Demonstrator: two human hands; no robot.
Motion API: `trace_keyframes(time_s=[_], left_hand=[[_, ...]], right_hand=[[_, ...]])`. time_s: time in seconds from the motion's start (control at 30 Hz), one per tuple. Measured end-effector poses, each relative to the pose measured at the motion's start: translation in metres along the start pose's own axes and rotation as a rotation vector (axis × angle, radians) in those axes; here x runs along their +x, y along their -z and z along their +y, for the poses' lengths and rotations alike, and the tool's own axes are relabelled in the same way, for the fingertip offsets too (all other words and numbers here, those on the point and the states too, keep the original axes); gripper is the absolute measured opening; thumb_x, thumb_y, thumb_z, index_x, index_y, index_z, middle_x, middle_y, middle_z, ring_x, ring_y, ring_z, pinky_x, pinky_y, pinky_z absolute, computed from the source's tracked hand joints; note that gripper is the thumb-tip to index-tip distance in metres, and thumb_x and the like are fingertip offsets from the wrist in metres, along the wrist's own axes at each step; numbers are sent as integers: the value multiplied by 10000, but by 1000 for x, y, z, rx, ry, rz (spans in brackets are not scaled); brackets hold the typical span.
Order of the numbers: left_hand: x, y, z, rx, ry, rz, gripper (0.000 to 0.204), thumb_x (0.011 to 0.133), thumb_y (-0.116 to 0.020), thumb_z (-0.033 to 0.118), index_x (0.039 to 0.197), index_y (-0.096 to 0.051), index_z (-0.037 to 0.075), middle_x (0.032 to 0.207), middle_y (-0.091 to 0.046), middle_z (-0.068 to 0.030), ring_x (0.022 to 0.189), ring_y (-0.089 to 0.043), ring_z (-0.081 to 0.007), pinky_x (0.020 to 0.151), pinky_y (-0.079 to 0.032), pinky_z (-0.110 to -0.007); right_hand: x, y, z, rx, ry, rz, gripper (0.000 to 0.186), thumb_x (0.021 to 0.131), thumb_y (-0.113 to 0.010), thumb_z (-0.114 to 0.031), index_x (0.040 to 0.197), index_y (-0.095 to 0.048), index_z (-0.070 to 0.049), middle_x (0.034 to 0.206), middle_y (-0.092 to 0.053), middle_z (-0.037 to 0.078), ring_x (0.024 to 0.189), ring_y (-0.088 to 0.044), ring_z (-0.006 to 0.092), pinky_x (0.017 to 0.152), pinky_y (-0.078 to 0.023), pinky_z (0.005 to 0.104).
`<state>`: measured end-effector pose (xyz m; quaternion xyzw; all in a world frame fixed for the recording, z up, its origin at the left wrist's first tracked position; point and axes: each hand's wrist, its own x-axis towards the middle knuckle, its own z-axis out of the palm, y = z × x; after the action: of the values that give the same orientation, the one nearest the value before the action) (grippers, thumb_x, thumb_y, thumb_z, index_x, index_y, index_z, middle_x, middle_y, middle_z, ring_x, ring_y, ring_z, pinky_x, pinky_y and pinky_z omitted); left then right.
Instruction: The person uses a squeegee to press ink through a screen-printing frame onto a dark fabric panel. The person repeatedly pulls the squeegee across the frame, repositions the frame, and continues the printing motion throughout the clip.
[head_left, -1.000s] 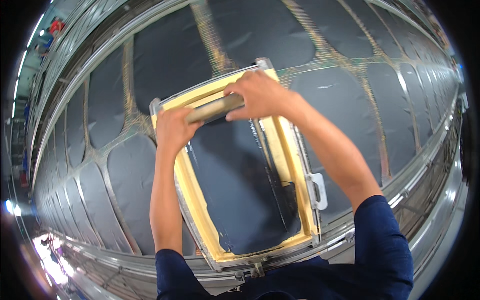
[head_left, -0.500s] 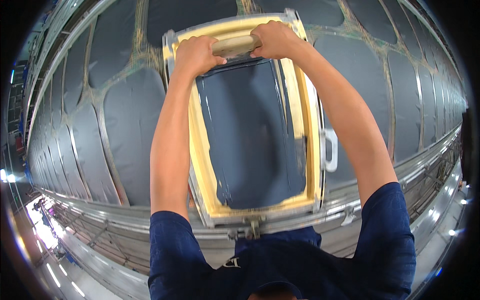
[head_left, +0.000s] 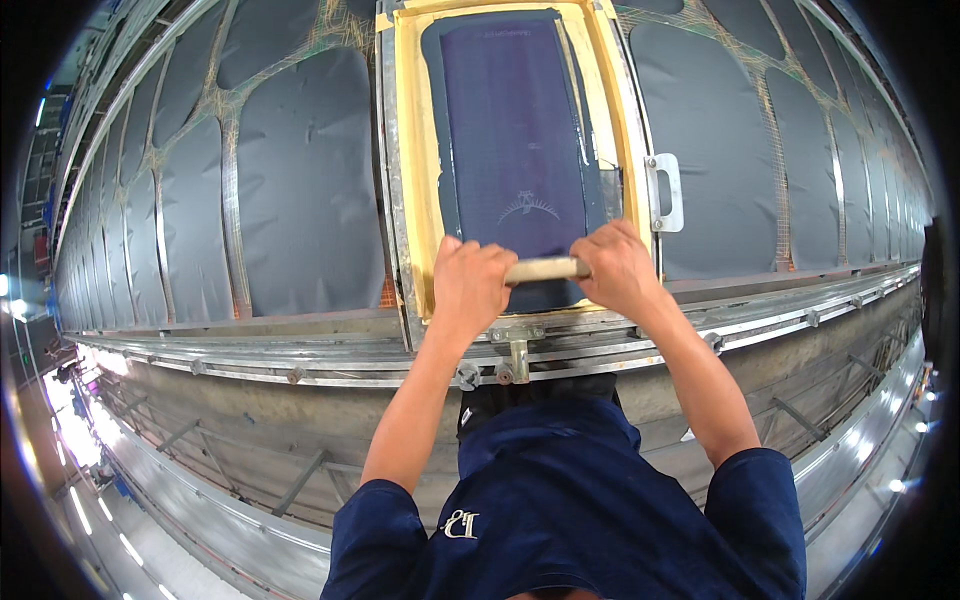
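Note:
My left hand (head_left: pixel 472 280) and my right hand (head_left: pixel 612 262) are both wrapped round the wooden bar of a squeegee (head_left: pixel 542 269), one at each end, at the near end of a printing screen. The screen's frame (head_left: pixel 415 130) is metal, lined with yellow along the inside. Its middle mesh (head_left: pixel 505 120) looks dark purple-blue with a faint light design, and darker ink borders it. The squeegee's blade is mostly hidden by the bar and hands. A pale handle (head_left: pixel 668 195) sticks out from the frame's right side.
A long table with rows of dark grey cut pieces (head_left: pixel 290 180) runs left and right under the screen. A metal rail (head_left: pixel 260 368) with small fittings lines its near edge, above a trough with struts. My body is against the near side.
Both hands have drawn the squeegee from the screen's far end to its near end. The mesh behind it now shows purple-blue with a faint design. The screen sits higher in view.

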<state>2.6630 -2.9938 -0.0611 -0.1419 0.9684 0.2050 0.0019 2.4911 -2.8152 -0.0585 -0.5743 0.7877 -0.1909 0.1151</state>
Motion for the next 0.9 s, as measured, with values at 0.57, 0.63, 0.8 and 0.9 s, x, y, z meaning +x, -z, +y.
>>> trace_keyframes(time_s=[0.57,0.63,0.8,0.9], left_hand=[[352,98,-143,263,-48,99,327,738,-851,374,972,-792,153,863,-756,-121,890,-719,-338,852,-503,-473],[383,102,-157,254,-85,193,367,735,-864,405,990,-794,151,829,-754,-123,861,-726,-340,843,-528,-456],[415,99,-176,152,50,41,397,726,-879,395,1038,-799,163,805,-763,-92,815,-740,-293,769,-568,-422],[407,98,-172,146,73,26,409,720,-881,397,1052,-802,172,784,-759,-73,792,-735,-285,762,-568,-415]], right_hand=[[339,71,180,-252,-42,-47,337,788,-828,-369,1005,-750,-124,870,-743,155,858,-728,374,875,-555,469],[373,78,206,-255,-12,-75,401,776,-834,-398,1067,-761,-131,961,-757,169,931,-735,379,865,-574,480],[406,72,224,-168,-63,-120,399,777,-832,-363,1081,-760,-116,960,-757,156,951,-724,377,851,-574,475],[397,74,216,-144,-82,-132,410,773,-830,-363,1080,-758,-102,960,-762,159,950,-730,375,848,-581,471]])
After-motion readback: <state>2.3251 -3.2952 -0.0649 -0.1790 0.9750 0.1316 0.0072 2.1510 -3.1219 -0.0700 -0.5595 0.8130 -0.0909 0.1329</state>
